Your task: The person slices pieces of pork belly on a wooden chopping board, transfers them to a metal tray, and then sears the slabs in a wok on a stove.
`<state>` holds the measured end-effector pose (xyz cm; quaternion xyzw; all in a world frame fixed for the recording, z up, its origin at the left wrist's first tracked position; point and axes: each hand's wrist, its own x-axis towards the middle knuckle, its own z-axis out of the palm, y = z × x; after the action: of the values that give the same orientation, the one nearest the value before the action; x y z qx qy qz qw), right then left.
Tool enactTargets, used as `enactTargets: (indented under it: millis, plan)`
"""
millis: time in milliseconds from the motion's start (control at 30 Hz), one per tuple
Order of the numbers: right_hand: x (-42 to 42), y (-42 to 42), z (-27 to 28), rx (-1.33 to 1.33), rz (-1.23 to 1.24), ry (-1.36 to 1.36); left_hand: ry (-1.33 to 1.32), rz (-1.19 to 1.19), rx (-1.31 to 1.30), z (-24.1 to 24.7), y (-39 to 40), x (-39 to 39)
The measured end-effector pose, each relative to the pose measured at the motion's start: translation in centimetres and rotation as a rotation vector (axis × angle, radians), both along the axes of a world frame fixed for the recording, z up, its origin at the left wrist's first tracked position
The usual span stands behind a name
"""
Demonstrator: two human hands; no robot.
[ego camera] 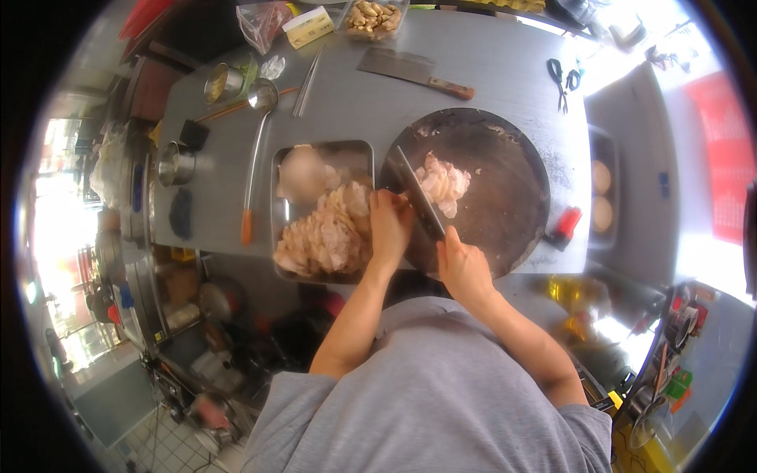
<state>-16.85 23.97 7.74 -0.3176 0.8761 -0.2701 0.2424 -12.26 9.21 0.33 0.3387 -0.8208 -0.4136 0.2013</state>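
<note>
My right hand (467, 264) grips the handle of a cleaver (417, 192), whose blade stands on edge over the left part of a round, dark chopping board (502, 219). Just right of the blade lies a small heap of cut pale meat (443, 183). My left hand (390, 222) is at the board's left edge, beside the tray; its fingers are bent together near the blade, and whether they hold something cannot be told. Left of it, a rectangular metal tray (274, 207) holds a large pile of sliced raw meat (328, 233) and a pale rounded piece (303, 174).
Behind the board lies a second cleaver (408, 66). A ladle (255, 159) with an orange handle end lies left of the tray, near metal cups (176, 164). Scissors (559, 83) and a red-and-black object (566, 227) are at the right. A container of ginger (372, 20) stands at the back.
</note>
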Motion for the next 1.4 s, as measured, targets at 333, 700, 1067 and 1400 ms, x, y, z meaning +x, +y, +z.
enactTargets:
  millis: [333, 700, 1067, 1400]
  plan:
    - [1.0, 3.4, 1.2, 0.073, 0.0, -0.126, 0.004, -0.042, 0.019, 0.7, 0.0, 0.0]
    - [-0.5, -2.8, -2.5, 0.021, -0.008, 0.019, 0.05, -0.139, -0.029, 0.2, -1.1, 0.2]
    - [0.6, -0.5, -0.3, -0.021, -0.038, -0.003, 0.005, -0.041, 0.006, -0.5, -0.5, 0.2]
    - [0.8, 2.3, 0.8, 0.056, 0.004, -0.148, 0.033, -0.093, -0.085, -0.6, -0.7, 0.4]
